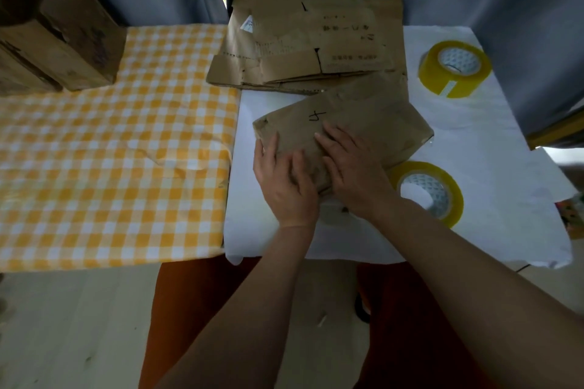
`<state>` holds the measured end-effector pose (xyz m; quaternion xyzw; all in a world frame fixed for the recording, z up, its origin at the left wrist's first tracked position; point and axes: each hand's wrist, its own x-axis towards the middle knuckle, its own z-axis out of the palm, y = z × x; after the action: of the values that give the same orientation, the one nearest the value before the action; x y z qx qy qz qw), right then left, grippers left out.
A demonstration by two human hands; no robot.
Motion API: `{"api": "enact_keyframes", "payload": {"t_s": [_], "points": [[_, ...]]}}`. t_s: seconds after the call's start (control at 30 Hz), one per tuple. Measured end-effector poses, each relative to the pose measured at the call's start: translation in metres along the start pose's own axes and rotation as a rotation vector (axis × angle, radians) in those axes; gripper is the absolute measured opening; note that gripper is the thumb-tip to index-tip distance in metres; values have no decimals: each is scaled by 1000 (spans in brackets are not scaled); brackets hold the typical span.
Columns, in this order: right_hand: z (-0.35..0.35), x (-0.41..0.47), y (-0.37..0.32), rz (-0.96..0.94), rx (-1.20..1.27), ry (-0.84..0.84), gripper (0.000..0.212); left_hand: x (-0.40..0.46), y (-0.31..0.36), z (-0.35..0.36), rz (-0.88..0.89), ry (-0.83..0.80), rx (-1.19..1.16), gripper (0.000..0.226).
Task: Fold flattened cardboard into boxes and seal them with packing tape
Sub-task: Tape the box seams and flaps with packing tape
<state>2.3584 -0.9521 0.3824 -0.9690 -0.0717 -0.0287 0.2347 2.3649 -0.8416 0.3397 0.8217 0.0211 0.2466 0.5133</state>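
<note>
Worn, creased brown flattened cardboard piece (347, 133), light and floppy, lies under both hands' flat, spread fingers (328, 139); grip its edges.

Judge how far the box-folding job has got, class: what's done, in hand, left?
Done: assembled boxes stand far left. In hand: left hand and right hand press on a flat cardboard piece, not yet opened. Left: the flat stack behind, and taping; both tape rolls lie untouched.

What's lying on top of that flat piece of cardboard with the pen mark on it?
Both hands: the left hand and the right hand rest on the marked cardboard at its near end. Whatever lies beneath it is covered; only white table cover shows around it.
</note>
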Motion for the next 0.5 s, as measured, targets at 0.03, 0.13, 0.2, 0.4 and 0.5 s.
{"api": "enact_keyframes", "payload": {"t_s": [0.03,0.13,0.2,0.4,0.5], "points": [[-2,-1,3,8,78,49,50,1,-4,2,26,13,-4,34],[-15,-5,26,214,95,337,52,-2,-8,4,65,6,-40,31],[-31,-3,47,484,133,432,62,-6,-11,0,3,-32,-113,40],[-41,-4,75,678,423,369,63,-11,-17,-24,-106,-246,-154,87],[-46,-4,75,677,488,392,58,25,-2,-33,-276,-229,-252,91]]}}
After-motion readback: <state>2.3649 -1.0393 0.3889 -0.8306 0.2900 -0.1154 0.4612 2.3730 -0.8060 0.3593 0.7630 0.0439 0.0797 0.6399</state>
